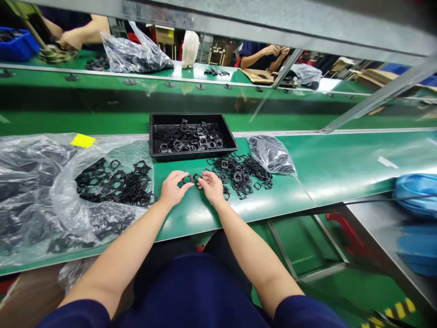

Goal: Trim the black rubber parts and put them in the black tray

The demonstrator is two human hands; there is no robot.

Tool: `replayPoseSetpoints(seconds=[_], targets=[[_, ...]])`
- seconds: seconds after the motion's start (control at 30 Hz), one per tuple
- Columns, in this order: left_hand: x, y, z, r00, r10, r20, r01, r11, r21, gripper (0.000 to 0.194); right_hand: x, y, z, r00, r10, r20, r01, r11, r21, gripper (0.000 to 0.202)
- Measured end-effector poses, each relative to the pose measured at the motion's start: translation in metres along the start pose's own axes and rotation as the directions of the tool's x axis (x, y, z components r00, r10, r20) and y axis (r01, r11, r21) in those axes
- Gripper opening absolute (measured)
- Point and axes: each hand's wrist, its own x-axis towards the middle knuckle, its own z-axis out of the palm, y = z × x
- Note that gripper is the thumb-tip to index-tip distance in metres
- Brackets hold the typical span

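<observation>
My left hand point(174, 188) pinches a black ring-shaped plastic part point(187, 179) between thumb and fingers, just above the green bench. Close beside it, my right hand point(211, 186) grips another small black ring part point(197, 178). The two parts nearly meet; whether they touch I cannot tell. Right of my hands lies a loose pile of black rings point(239, 175). An open clear plastic bag point(73, 175) at my left spills black parts with round holes point(116, 182). Beyond my hands stands a black tray point(194, 156) holding many similar black parts.
A smaller clear bag of black parts point(273, 155) sits behind the pile. A yellow note point(83, 140) lies on the left bag. Across the bench, co-workers' hands point(70, 40) handle things. A metal post point(372, 98) slants down at right, near a blue bundle point(416, 193).
</observation>
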Motion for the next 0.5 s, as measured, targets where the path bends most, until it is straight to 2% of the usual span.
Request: replayPoseSetpoints(seconds=[0.2,0.33,0.5], targets=[[-0.002,0.003,0.0,0.98,0.179,0.092,-0.185,0.981,0.064,0.031,-0.009,-0.005,-0.011,0.994,0.044,0.1,-0.052,0.995,0.08,0.032],[-0.001,0.004,0.002,0.977,0.167,0.133,-0.18,0.979,0.098,0.031,-0.008,-0.008,-0.016,0.983,0.06,0.172,-0.084,0.987,0.139,0.035],[-0.001,0.005,0.002,0.982,0.137,0.132,-0.152,0.982,0.11,0.032,-0.009,-0.008,-0.016,0.98,0.058,0.192,-0.091,0.982,0.165,0.036]])
